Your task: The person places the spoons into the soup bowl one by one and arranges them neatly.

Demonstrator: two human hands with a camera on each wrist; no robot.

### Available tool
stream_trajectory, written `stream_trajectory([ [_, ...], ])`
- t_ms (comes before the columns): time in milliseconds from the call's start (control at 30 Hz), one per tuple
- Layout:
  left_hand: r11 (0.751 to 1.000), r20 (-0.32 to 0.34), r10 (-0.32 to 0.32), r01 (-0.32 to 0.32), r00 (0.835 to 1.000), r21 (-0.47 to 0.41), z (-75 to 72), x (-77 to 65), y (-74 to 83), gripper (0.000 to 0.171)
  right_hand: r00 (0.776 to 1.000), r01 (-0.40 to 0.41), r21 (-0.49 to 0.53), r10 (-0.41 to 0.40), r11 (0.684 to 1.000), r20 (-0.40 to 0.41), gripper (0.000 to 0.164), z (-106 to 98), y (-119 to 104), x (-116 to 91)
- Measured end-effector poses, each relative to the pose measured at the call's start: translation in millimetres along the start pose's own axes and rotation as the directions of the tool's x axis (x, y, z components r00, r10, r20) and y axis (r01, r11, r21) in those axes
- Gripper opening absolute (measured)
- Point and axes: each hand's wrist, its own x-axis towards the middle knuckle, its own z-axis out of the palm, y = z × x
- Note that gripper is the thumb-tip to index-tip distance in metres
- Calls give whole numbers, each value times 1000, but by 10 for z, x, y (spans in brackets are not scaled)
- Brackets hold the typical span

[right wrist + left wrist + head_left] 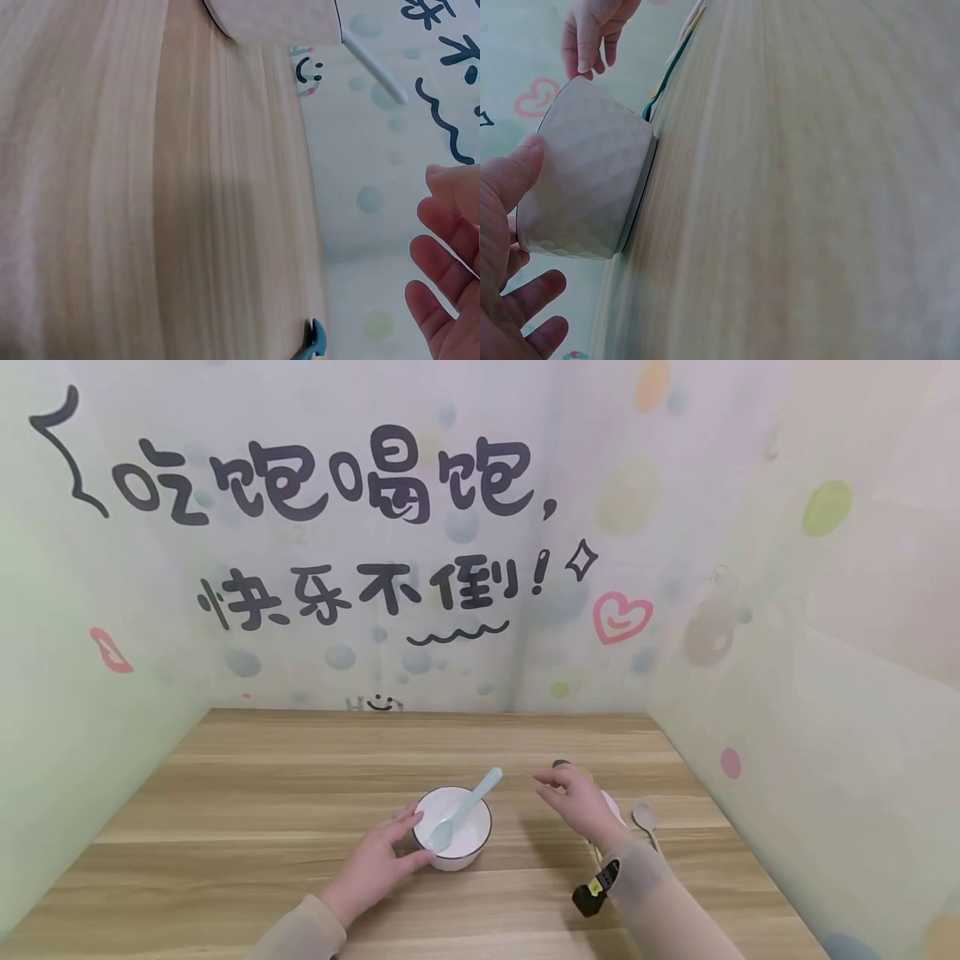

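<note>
L hand (pixel 375 867) grips bowl (pixel 472 837); R hand (pixel 579 800) w/ fingers apart; spoon's scoop (pixel 441 837) inside, head cam only

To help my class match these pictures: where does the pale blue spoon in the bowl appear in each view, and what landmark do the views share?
Head: lower middle, the pale blue spoon leans inside the white bowl.
Left wrist: not visible.
Right wrist: near the top, right of centre; only its handle shows.
Shared landmark: the bowl, at left in the left wrist view and cut off by the top edge in the right.
</note>
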Motion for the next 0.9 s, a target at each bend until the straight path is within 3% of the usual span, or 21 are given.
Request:
stream_trajectory([
  [233,1000,6,-2,2,1000,-14,-5,-4,7,68,989,-142,4,142,990,-36,20,-4,80,-112],
  [433,1000,14,-5,6,1000,-30,-16,-10,31,68,984,-164,66,168,984,-60,23,-24,162,-182],
  [633,999,21,-2,2,1000,-35,-9,-13,22,67,980,-177,46,180,983,-88,26,-69,205,-266],
  [900,999,18,-5,6,1000,-42,-4,-12,10,66,954,-260,70,267,963,-139,32,-127,242,-384],
])
